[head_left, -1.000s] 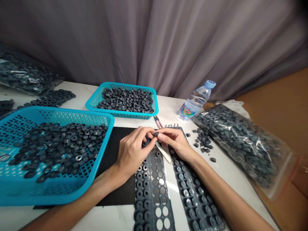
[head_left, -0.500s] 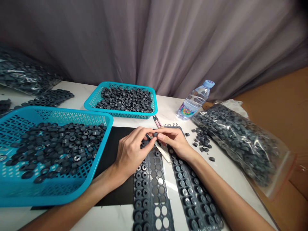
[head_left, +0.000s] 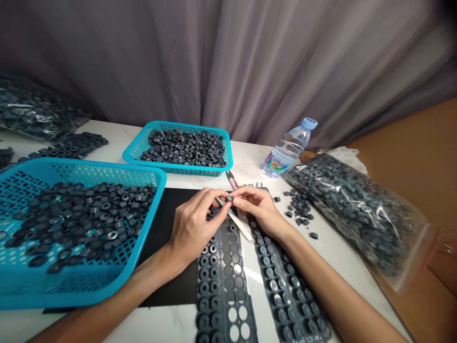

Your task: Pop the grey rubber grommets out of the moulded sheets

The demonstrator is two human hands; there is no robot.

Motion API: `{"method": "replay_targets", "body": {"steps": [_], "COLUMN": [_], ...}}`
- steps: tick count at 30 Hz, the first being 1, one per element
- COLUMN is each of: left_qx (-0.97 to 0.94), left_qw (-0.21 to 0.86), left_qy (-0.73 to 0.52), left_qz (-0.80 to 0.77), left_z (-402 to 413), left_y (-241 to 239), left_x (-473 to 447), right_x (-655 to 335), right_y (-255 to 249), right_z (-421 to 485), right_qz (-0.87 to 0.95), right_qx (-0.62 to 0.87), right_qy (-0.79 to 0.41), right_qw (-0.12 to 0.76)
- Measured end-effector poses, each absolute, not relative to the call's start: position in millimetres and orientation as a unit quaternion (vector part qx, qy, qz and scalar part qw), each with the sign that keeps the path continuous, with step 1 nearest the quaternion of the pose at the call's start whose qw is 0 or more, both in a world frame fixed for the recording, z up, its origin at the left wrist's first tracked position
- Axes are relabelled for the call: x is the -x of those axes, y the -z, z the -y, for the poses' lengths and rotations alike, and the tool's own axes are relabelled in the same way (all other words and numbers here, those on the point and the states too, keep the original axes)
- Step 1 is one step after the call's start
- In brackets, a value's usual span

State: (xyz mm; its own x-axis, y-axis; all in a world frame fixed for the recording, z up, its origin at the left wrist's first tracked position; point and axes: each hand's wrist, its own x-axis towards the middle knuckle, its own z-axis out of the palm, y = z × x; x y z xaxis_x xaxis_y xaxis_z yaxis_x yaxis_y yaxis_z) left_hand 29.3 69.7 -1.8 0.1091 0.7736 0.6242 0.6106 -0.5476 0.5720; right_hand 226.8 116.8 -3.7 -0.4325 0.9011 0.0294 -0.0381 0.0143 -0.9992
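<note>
My left hand (head_left: 194, 224) and my right hand (head_left: 259, 209) meet fingertip to fingertip above two dark rubber strips. Both pinch one small dark rubber ring (head_left: 230, 198) between thumb and fingers. The left strip (head_left: 219, 281) has rows of round holes, some still filled with rings, others punched out. The right strip (head_left: 285, 290) runs under my right forearm and is full of rings. A pale flat stick (head_left: 240, 226) lies between the strips, under my fingers.
A big blue basket (head_left: 150, 228) of dark rings stands at the left, a smaller blue basket (head_left: 228, 157) behind. A water bottle (head_left: 287, 148), a clear bag of rings (head_left: 357, 209), loose rings (head_left: 300, 209), pink snips (head_left: 232, 179) and a black mat (head_left: 167, 224) lie around.
Both hands stay pinched on the ring and have barely shifted; the fingers have turned it slightly. The view has drifted a little.
</note>
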Motion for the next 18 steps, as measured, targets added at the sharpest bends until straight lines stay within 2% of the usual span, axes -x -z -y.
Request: {"method": "replay_targets", "body": {"steps": [18], "left_qx": [-0.726], "left_qw": [0.102], "left_qy": [-0.509], "left_qz": [-0.452], "left_z": [-68.8], "left_y": [1.8], "left_x": [-30.1], "right_x": [-227.0], "right_y": [2.4], "right_z": [-116.6], "right_qz": [0.610], "right_qx": [0.340], "right_qy": [-0.607], "right_qw": [0.380]}}
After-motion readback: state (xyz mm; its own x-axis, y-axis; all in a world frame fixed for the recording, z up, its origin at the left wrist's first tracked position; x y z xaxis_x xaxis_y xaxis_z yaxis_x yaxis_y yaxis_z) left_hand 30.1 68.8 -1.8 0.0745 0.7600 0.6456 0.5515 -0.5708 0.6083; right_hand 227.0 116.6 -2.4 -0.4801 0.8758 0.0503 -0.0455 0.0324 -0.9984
